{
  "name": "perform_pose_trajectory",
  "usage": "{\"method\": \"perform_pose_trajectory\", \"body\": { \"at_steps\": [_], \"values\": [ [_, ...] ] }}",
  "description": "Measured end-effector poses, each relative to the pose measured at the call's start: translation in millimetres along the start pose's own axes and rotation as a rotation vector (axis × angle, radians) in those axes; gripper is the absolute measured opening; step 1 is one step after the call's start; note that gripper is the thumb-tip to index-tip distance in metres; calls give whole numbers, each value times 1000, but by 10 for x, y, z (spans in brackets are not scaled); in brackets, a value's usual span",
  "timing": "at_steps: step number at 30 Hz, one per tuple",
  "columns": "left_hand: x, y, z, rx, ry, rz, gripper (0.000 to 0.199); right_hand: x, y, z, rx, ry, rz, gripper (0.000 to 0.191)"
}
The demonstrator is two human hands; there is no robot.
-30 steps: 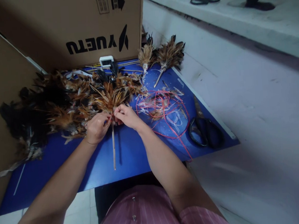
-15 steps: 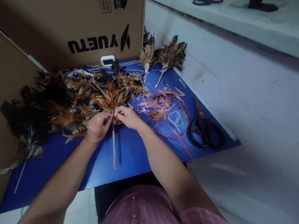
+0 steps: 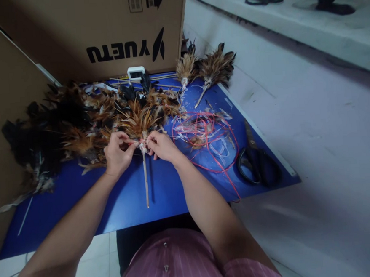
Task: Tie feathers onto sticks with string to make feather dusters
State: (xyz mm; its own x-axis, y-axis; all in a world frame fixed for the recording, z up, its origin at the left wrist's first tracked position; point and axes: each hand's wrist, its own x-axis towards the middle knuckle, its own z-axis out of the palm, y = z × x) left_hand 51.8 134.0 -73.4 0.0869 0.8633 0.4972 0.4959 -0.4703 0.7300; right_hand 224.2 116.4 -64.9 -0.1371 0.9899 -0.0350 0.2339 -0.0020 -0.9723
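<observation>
A brown feather bundle on a thin stick (image 3: 146, 181), like a small feather duster, lies on the blue tabletop with its stick pointing toward me. Whitish quill ends and a bit of red string (image 3: 142, 142) show at its neck. From the left, my left hand (image 3: 119, 153) is closed in a pinch on the red string, thumb against forefinger. My right hand (image 3: 161, 146) is closed at the other side of the neck; its fingertips are partly hidden, and they seem to pinch the string's other end.
Loose feathers (image 3: 77, 139) are heaped on the left. Tangled red string (image 3: 207, 132) with clear plastic strips lies to the right, beside black-handled scissors (image 3: 258, 165). Two feather bundles (image 3: 216, 66) rest against the wall. Behind stand a cardboard box (image 3: 110, 25) and a small white device (image 3: 136, 72).
My hands have drawn apart at the neck, the left moving leftward, so the whitish quill ends now show between them. The whole view has shifted slightly.
</observation>
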Motion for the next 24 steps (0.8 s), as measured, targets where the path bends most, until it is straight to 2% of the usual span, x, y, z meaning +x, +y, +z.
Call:
{"method": "perform_pose_trajectory", "body": {
  "at_steps": [7, 11, 14, 16, 18, 22, 24],
  "values": [
    [-10, 94, -44, 142, -12, 40, 28, -55, -69, -32, -67, 23, 41, 13],
    [8, 112, -76, 266, -33, 228, 9, -66, -82, -44, -96, 45, 66, 12],
    [32, 104, -100, 319, -77, 321, 12, -61, -74, -47, -105, 41, 65, 13],
    [46, 83, -112, 313, -98, 302, 13, -54, -65, -47, -113, 36, 61, 13],
    [58, 50, -119, 235, -135, 219, 12, -47, -55, -46, -124, 34, 59, 13],
    [76, -16, -112, -82, -249, -25, 13, -32, -31, -37, -138, 30, 58, 12],
    [80, -24, -98, -205, -266, -56, 14, -25, -23, -29, -153, 32, 50, 12]
  ]
}}
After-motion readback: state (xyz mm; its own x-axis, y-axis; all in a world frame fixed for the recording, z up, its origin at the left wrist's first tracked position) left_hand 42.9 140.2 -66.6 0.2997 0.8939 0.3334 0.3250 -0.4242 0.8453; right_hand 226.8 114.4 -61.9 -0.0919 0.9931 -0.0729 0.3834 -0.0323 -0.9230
